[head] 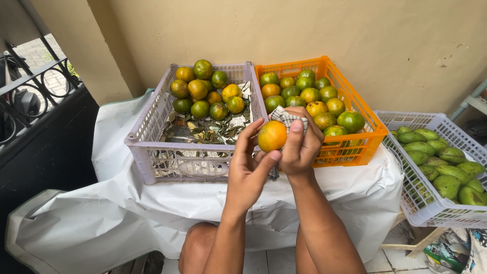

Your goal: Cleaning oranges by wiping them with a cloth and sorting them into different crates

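While the left hand [247,170] cradles an orange citrus fruit [272,136] between thumb and fingertips, turning its skin outward, the right hand [300,147] presses a checked cloth [285,117] against its far side, fingers curled around both. They are held just above the front edge of the white-draped table [355,187]. Behind sit a grey crate [152,147] with leaves and green-orange fruit, and an orange crate [350,152] holding more. A white crate [431,210] of green mangoes stands off the right edge.
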